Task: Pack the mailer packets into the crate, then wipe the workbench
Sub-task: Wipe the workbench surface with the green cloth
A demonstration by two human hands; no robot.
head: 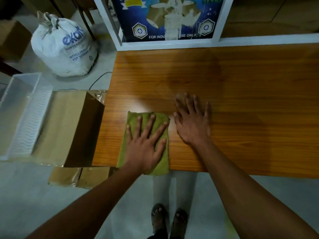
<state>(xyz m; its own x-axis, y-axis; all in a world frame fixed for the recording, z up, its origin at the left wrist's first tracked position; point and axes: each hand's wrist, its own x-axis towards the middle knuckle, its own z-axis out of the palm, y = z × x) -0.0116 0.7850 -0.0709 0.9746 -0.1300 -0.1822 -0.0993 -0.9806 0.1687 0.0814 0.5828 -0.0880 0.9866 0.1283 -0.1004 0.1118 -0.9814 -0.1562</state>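
Note:
A folded green cloth (162, 163) lies on the wooden workbench (241, 100) near its front left corner. My left hand (146, 144) presses flat on the cloth with fingers spread. Just right of the cloth, my right hand (193, 121) rests palm down on the bare wood, fingers apart, holding nothing. A white plastic crate (20, 104) stands on the floor at the far left; I cannot see mailer packets inside it. Beside the bench's left edge stands an open brown cardboard box (69, 128).
A tied white woven sack (63, 47) sits on the floor behind the crate. A blue printed carton (169, 18) in a white shelf frame stands at the bench's back edge. Brown packets (77, 176) lie on the floor under the box. My feet show below the bench front.

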